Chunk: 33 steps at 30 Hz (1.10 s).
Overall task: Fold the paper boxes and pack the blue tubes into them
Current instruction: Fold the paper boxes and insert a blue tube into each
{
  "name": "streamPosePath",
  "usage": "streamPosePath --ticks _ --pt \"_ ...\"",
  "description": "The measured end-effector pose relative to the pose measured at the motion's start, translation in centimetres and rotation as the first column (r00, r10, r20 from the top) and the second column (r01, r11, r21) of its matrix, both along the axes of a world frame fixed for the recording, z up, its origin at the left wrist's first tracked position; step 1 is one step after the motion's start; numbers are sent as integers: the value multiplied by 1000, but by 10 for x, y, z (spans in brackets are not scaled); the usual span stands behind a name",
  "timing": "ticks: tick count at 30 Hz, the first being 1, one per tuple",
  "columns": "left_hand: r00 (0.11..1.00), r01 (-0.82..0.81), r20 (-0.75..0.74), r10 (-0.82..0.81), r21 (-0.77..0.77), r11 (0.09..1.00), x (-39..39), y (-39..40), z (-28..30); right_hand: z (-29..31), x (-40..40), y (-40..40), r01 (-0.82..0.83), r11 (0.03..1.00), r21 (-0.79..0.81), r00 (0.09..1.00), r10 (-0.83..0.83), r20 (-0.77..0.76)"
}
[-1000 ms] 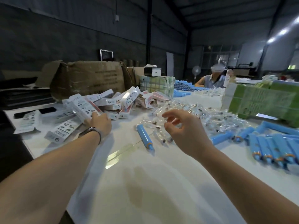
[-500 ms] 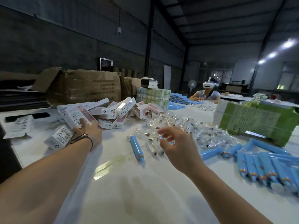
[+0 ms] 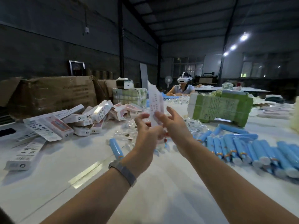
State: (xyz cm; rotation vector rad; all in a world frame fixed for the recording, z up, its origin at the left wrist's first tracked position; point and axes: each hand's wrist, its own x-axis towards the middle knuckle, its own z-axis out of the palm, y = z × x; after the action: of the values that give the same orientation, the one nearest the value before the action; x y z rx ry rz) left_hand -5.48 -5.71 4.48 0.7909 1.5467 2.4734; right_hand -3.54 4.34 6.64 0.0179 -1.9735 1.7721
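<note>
A flat white paper box (image 3: 154, 105) with small print stands upright in the air over the table's middle. My left hand (image 3: 146, 131) grips its lower end, and my right hand (image 3: 174, 125) pinches its right edge with thumb and fingers. One blue tube (image 3: 116, 148) lies alone on the white table just left of my left wrist. Several more blue tubes (image 3: 246, 147) lie in a row at the right. A heap of white and pink boxes (image 3: 77, 120) sits at the left.
Clear plastic packets (image 3: 192, 125) are strewn behind my hands. A green bundle (image 3: 218, 107) stands at right, brown cartons (image 3: 51, 92) at back left, a flat box (image 3: 24, 152) near the left edge. Another person with a headset (image 3: 183, 88) sits across the table.
My left hand left the box heap with a flat box and brought it up to the middle. My right hand rose to meet it and took its edge.
</note>
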Motion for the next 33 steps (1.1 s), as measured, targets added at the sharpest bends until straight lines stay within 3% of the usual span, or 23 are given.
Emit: streamPosePath --ticks 4,10,13,20,23,27,30,32,33 --pt "998 58 2 -58 -110 992 13 27 -27 -9 15 24 45 999 -2 999 -45 -1" --pt "987 158 49 -154 -98 983 -3 24 -41 -28 16 35 -104 981 162 992 90 93" --pt "980 196 16 -196 -196 961 -12 11 -49 -35 10 31 -39 978 207 998 26 64" --pt "986 141 -63 -155 -179 974 -27 7 -54 -39 11 44 -200 971 132 978 189 90" --pt "962 93 -221 -157 -278 956 -25 12 -62 -40 9 39 -94 985 145 993 83 79" --pt "945 -57 -326 -37 -273 960 -33 15 -70 -36 7 39 -52 970 237 993 26 112" --pt "946 -203 -304 109 -298 933 -44 9 -68 -35 4 58 88 944 318 991 -114 63" --pt "953 -242 -252 170 -288 927 -44 8 -67 -41 0 78 251 829 499 948 -315 48" --pt "951 -252 -247 184 -277 927 -43 8 -66 -47 -3 86 247 728 640 922 -380 76"
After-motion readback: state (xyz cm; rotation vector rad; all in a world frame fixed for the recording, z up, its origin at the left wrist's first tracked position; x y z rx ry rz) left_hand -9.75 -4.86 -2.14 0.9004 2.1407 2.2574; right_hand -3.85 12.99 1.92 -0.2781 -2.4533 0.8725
